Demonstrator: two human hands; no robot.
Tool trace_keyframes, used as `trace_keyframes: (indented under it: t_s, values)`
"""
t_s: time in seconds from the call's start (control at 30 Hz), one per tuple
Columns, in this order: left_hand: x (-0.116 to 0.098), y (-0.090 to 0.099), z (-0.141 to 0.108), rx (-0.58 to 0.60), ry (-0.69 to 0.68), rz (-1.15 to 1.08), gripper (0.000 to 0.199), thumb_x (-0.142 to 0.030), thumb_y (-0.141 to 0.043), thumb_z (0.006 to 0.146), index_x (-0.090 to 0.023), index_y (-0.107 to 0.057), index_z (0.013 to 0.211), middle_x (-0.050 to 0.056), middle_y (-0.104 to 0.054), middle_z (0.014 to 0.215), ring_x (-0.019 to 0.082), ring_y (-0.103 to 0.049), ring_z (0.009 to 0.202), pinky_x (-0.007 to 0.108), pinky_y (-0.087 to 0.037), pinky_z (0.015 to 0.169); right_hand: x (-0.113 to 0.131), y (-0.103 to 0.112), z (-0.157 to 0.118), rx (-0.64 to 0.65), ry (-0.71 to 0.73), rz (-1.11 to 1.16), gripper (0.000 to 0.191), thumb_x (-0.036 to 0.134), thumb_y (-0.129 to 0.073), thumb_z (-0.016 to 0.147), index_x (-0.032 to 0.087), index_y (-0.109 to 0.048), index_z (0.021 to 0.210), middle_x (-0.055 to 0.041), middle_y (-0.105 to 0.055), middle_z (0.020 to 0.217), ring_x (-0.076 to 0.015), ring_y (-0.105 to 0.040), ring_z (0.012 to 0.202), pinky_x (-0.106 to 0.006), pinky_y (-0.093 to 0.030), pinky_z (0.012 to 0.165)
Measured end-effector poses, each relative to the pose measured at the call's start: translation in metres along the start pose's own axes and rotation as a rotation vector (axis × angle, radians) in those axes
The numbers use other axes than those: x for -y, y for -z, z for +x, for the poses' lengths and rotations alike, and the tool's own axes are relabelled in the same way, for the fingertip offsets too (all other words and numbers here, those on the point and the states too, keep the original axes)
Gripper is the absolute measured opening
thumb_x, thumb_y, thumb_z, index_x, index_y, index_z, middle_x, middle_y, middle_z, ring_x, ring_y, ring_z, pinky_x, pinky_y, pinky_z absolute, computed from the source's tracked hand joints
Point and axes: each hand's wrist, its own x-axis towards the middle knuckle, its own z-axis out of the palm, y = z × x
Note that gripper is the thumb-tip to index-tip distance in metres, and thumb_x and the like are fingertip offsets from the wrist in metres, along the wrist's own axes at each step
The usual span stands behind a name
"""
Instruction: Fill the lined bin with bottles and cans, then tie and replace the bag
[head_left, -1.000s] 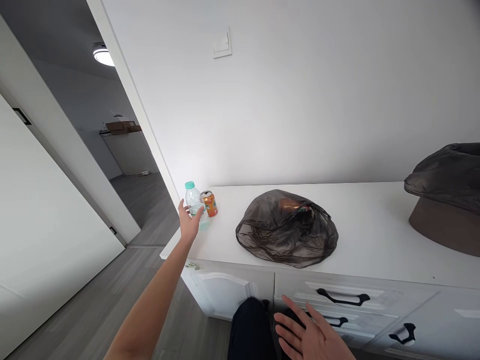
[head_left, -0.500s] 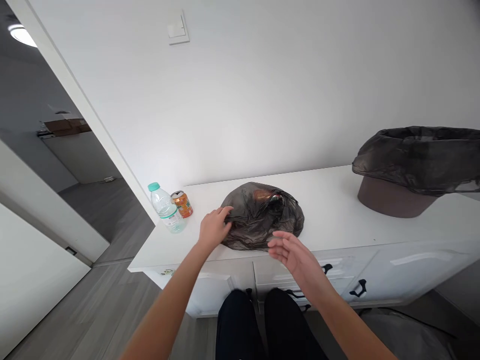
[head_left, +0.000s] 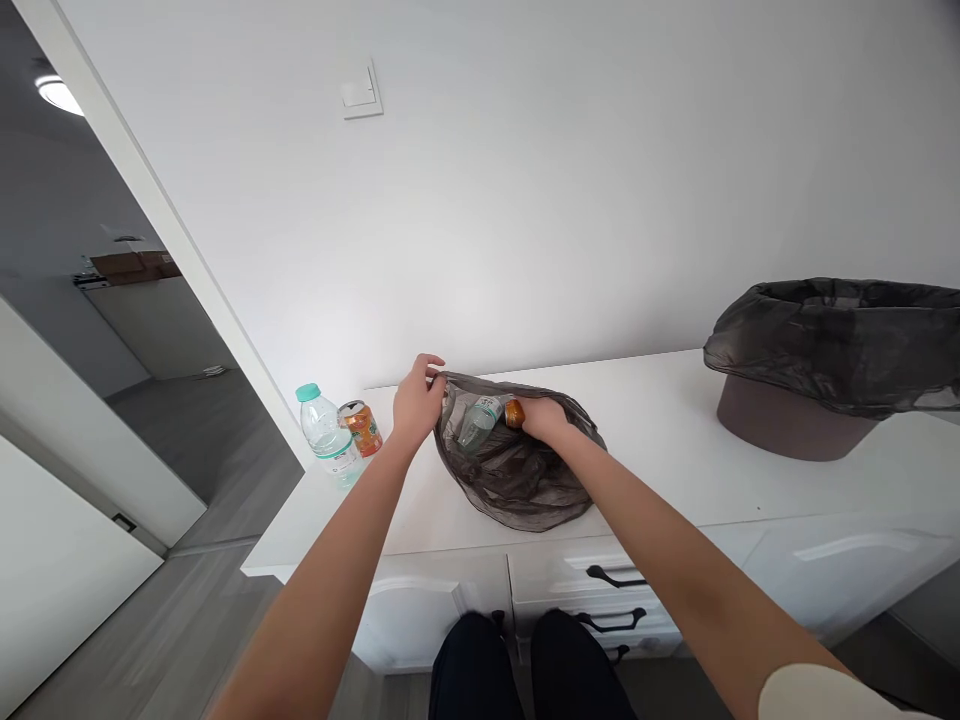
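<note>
A dark translucent plastic bag (head_left: 517,490) lies on the white cabinet top with its mouth spread open. My left hand (head_left: 420,400) is closed on the bag's left rim. Inside the mouth, my right hand (head_left: 544,417) has its fingers round an orange can (head_left: 514,413). Beside that can, also in the bag, a clear bottle (head_left: 480,422) with a pale label lies tilted. To the left of the bag stand another clear bottle (head_left: 324,425) with a green cap and an orange can (head_left: 361,428).
A brown bin (head_left: 787,415) lined with a black bag (head_left: 810,350) stands at the right of the cabinet top (head_left: 660,400). Drawers with black handles (head_left: 615,620) are below. The wall with a light switch (head_left: 361,92) rises behind; a doorway is at the left.
The bag's mouth is now opened, showing the bottle and can inside. My left hand has moved up to its rim. My right hand has gone from the bag's front edge into it, onto the can.
</note>
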Motion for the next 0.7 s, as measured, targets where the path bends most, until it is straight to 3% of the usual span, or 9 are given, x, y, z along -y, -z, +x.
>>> trace_keyframes:
  t_s: [0.17, 0.33, 0.47, 0.53, 0.6, 0.7]
  values:
    - [-0.003, 0.001, 0.0, 0.018, -0.002, 0.002, 0.024, -0.022, -0.048, 0.092, -0.027, -0.055, 0.115, 0.001, -0.071, 0.102, 0.018, -0.067, 0.078, 0.031, -0.042, 0.069, -0.011, 0.005, 0.016, 0.043, 0.017, -0.16, 0.059, 0.004, -0.072, 0.072, 0.011, -0.063, 0.131, -0.0229, -0.062, 0.136, -0.0347, -0.058, 0.127, -0.038, -0.046, 0.1]
    - [0.011, -0.009, 0.001, 0.047, -0.011, 0.019, 0.029, -0.023, -0.049, 0.093, -0.028, -0.056, 0.12, 0.003, -0.071, 0.1, 0.021, -0.069, 0.083, 0.035, -0.046, 0.078, -0.003, 0.014, 0.011, 0.035, 0.108, -0.228, 0.062, 0.004, -0.077, 0.068, 0.006, -0.063, 0.127, -0.0243, -0.058, 0.138, -0.0341, -0.049, 0.135, -0.034, -0.043, 0.103]
    - [0.018, -0.004, -0.007, 0.075, -0.037, -0.076, 0.05, -0.029, -0.062, 0.086, -0.023, -0.052, 0.135, 0.011, -0.067, 0.125, 0.028, -0.063, 0.117, 0.044, -0.047, 0.101, 0.006, 0.03, -0.005, 0.004, 0.195, -0.178, 0.059, 0.013, -0.076, 0.073, 0.01, -0.062, 0.131, -0.0189, -0.065, 0.131, -0.0302, -0.06, 0.121, -0.032, -0.046, 0.096]
    - [0.011, 0.007, -0.027, 0.017, -0.096, -0.139, 0.058, -0.034, -0.067, 0.083, -0.023, -0.053, 0.138, 0.012, -0.059, 0.141, 0.03, -0.051, 0.135, 0.048, -0.039, 0.113, 0.008, 0.04, -0.016, -0.004, 0.226, -0.047, 0.058, 0.014, -0.075, 0.072, 0.013, -0.064, 0.129, -0.0144, -0.07, 0.124, -0.0282, -0.065, 0.111, -0.031, -0.048, 0.09]
    - [0.001, 0.024, -0.062, -0.037, -0.164, -0.222, 0.055, -0.043, -0.065, 0.086, -0.027, -0.056, 0.138, 0.008, -0.056, 0.147, 0.031, -0.044, 0.142, 0.049, -0.035, 0.119, 0.006, 0.053, -0.028, 0.021, 0.251, 0.14, 0.058, 0.016, -0.076, 0.069, 0.017, -0.066, 0.126, -0.0104, -0.074, 0.116, -0.0273, -0.068, 0.102, -0.032, -0.049, 0.085]
    - [-0.014, 0.051, -0.139, 0.068, -0.257, -0.383, 0.057, -0.06, -0.063, 0.086, -0.037, -0.06, 0.138, 0.003, -0.064, 0.139, 0.035, -0.051, 0.137, 0.052, -0.048, 0.111, 0.0, 0.073, -0.047, 0.111, 0.258, 0.372, 0.053, 0.025, -0.079, 0.066, 0.019, -0.07, 0.118, -0.0092, -0.076, 0.109, -0.0286, -0.069, 0.096, -0.035, -0.052, 0.081]
